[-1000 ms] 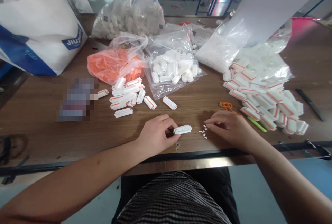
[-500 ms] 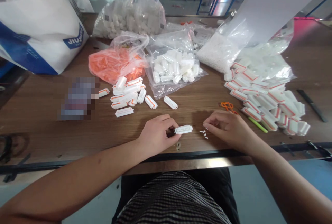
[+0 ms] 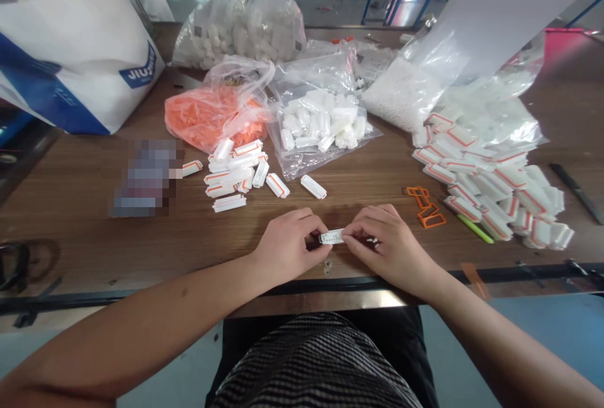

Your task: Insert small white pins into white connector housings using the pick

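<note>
My left hand (image 3: 287, 241) pinches the left end of a small white plastic connector housing (image 3: 332, 237), whose upper face shows rows of small holes. At the housing's right end, the thumb and fingertips of my right hand (image 3: 389, 244) are pressed together against it; whatever they hold is hidden. Small white pieces (image 3: 375, 242) lie on the table, mostly covered by my right hand. Orange rectangular frames (image 3: 430, 216) rest to the right of that hand. Beyond the left hand lies a single white housing (image 3: 313, 186), near a pile of housings with orange trim (image 3: 229, 176).
A larger pile of orange-trimmed housings (image 3: 495, 187) sits at right, with a green pen-like tool (image 3: 476, 229) beside it. Behind are bags of orange parts (image 3: 212, 115), white housings (image 3: 325, 121) and tiny white pieces (image 3: 396, 90). A blurred-out object (image 3: 146, 178) lies left.
My right hand has moved left from the small white pieces to the housing's right end. More orange frames now show where it was. The left hand keeps its hold.
</note>
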